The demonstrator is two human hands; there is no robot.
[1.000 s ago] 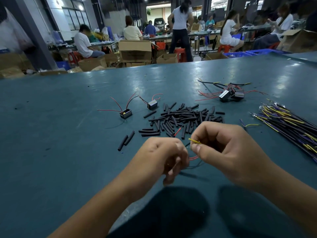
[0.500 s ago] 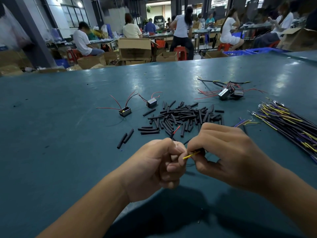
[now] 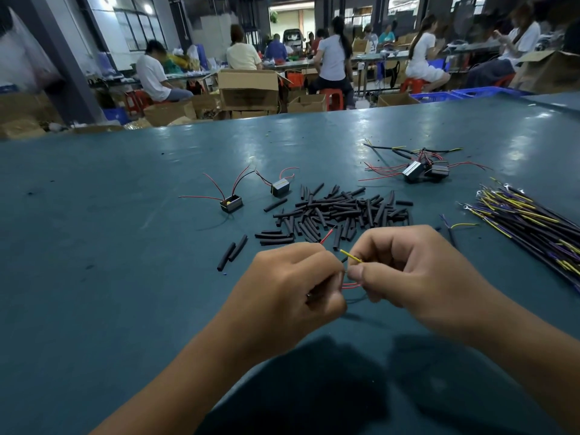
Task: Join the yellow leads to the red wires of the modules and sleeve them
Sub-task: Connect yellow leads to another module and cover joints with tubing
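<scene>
My right hand (image 3: 417, 277) pinches a yellow lead (image 3: 351, 256) between thumb and forefinger, its tip sticking out up-left. My left hand (image 3: 292, 287) is curled round a module that is hidden inside the fist; thin red wires (image 3: 351, 285) loop between the two hands, and another red end (image 3: 326, 236) pokes out above the left knuckles. A heap of black sleeves (image 3: 342, 211) lies just beyond the hands. Two loose modules with red wires (image 3: 231, 203) (image 3: 280, 187) sit left of the heap.
A bundle of yellow, purple and black leads (image 3: 530, 224) lies at the right. A cluster of finished modules (image 3: 420, 171) sits at the back right. Two stray sleeves (image 3: 232, 252) lie left of the hands. People sit at benches and boxes beyond the table edge (image 3: 282, 117).
The hands came together half a second ago and have since parted slightly; the yellow lead tip now points up-left and red wire loops show between the hands.
</scene>
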